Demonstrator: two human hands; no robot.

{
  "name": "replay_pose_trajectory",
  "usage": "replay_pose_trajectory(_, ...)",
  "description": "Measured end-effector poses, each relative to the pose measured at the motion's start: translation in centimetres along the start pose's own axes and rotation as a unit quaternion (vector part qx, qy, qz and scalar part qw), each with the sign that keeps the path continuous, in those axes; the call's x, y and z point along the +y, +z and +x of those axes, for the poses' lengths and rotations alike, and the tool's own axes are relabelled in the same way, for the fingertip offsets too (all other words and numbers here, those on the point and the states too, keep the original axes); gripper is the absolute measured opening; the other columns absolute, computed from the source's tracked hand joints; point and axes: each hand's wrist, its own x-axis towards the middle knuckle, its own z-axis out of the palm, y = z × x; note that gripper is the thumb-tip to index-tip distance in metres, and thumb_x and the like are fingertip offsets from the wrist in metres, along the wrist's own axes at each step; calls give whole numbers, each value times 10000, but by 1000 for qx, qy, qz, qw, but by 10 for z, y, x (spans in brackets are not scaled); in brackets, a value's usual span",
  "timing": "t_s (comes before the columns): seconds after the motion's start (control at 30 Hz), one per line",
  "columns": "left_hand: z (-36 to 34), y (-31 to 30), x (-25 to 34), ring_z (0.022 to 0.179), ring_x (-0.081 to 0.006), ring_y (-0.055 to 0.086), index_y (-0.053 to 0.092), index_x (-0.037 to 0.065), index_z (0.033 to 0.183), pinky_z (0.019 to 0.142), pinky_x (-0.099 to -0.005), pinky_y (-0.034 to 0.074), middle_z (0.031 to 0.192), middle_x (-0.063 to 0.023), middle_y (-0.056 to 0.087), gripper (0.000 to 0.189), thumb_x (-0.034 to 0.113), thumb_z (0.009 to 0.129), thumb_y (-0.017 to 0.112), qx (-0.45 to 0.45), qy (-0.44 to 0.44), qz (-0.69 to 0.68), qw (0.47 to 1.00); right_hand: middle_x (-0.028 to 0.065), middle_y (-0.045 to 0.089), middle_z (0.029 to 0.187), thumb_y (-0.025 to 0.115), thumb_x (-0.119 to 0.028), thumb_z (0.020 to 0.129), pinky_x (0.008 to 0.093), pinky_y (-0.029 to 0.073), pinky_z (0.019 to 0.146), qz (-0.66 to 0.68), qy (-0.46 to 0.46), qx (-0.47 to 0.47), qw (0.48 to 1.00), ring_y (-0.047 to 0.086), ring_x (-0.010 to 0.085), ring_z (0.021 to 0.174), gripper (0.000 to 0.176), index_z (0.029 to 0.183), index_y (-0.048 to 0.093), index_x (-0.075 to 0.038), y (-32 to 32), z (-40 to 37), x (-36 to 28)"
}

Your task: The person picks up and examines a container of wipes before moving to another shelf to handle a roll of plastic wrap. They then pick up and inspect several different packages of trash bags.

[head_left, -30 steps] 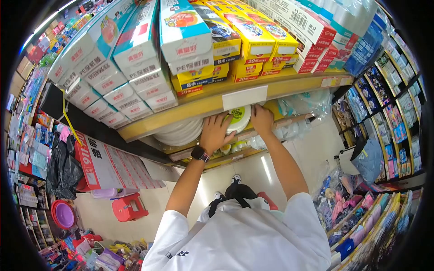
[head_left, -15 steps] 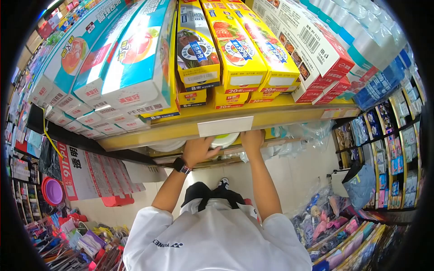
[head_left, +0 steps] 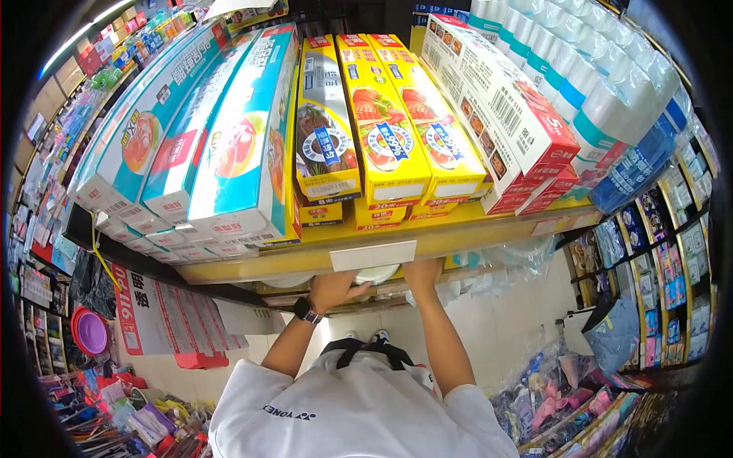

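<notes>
My left hand, with a dark watch on its wrist, reaches under the front edge of the upper shelf. Its thumb is stretched out; most of its fingertips are hidden. Close to that thumb is a pale round item, perhaps a plate or bowl, partly covered by the shelf edge. My right hand is also under the edge, to the right of the round item, and its fingers are out of sight. A blank white label hangs on the shelf front above the gap between my hands.
Teal-and-white boxes, yellow boxes and red-and-white boxes line the upper shelf. Wrapped white rolls stand at right. Clear plastic packaging sticks out below. Goods lie at both sides behind me, including a purple basin.
The view has tilted, so more of the shelf's back shows and the boxes appear lower. My left hand's fingers have gone further under the edge; my right hand stays under it.
</notes>
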Motion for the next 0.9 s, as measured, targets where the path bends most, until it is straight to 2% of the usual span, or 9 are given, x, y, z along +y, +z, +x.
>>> replay_pose_trajectory(0.07, 3, 2, -1, 945, -384, 582, 589, 35, 1123, 812, -453, 472, 1051, -222, 604, 542, 449, 776, 627, 35, 15, 12, 999, 203, 639, 928, 654, -200, 754, 472, 487, 735, -4, -17, 26, 1000, 615, 383, 850, 289, 981, 628, -22, -1, 4, -1)
replay_pose_trajectory(0.13, -1, 5, -1, 967, -392, 570, 590, 31, 1117, 827, -465, 461, 1071, -225, 594, 536, 443, 776, 631, 6, -2, -21, 1000, 197, 635, 983, 661, -203, 748, 466, 475, 783, 24, 1, 10, 1000, 602, 377, 918, 295, 988, 635, -33, -4, 2, -2)
replay_pose_trajectory(0.27, 0, 8, -3, 974, -392, 566, 593, 36, 1114, 830, -467, 459, 1081, -221, 591, 526, 436, 774, 633, 27, 4, -24, 999, 202, 633, 984, 665, -205, 745, 464, 477, 778, 19, -1, 16, 1000, 602, 380, 911, 294, 983, 639, -33, -6, 4, -2)
replay_pose_trajectory(0.33, -1, 8, -3, 990, -389, 561, 591, 44, 1126, 845, -462, 453, 1091, -216, 590, 532, 433, 766, 639, 8, -4, -16, 1000, 209, 635, 953, 661, -204, 747, 473, 477, 748, 17, -46, 40, 998, 610, 379, 870, 273, 956, 641, -29, -1, -1, 2)
replay_pose_trajectory(0.53, -1, 6, -2, 1008, -370, 563, 583, 60, 1161, 823, -439, 468, 1082, -199, 594, 550, 423, 755, 653, 4, -11, 1, 1000, 191, 646, 752, 652, -197, 751, 476, 487, 637, -22, 18, -57, 998, 629, 368, 678, 188, 860, 626, -45, -3, -1, 2)
replay_pose_trajectory(0.63, -1, 8, -4, 1007, -366, 565, 580, 65, 1170, 823, -443, 468, 1094, -187, 588, 553, 426, 757, 650, 19, -2, -2, 1000, 180, 639, 691, 649, -203, 754, 474, 492, 599, -33, -13, -21, 999, 625, 365, 627, 177, 844, 622, -52, 1, -1, 4)
replay_pose_trajectory(0.77, 0, 6, -2, 1021, -376, 553, 577, 67, 1178, 852, -460, 449, 1119, -186, 575, 560, 434, 760, 647, 17, -11, -22, 1000, 183, 640, 699, 639, -217, 767, 475, 497, 601, -33, -9, -25, 999, 629, 361, 643, 187, 849, 626, -49, 0, 0, 3)
replay_pose_trajectory(0.83, 0, 4, 0, 1044, -384, 534, 572, 71, 1189, 874, -471, 431, 1133, -193, 564, 565, 436, 763, 645, 18, -6, -22, 1000, 173, 640, 848, 679, -139, 704, 496, 441, 709, 7, 63, -112, 992, 602, 371, 793, 294, 972, 618, -36, 2, -1, 3)
replay_pose_trajectory(0.9, -2, 6, -1, 1055, -385, 525, 568, 75, 1197, 885, -470, 424, 1138, -195, 560, 569, 436, 764, 646, 25, 0, -15, 1000, 178, 640, 774, 651, -182, 747, 479, 472, 644, -10, 31, -74, 997, 614, 364, 706, 214, 904, 624, -40, 2, -3, 4)
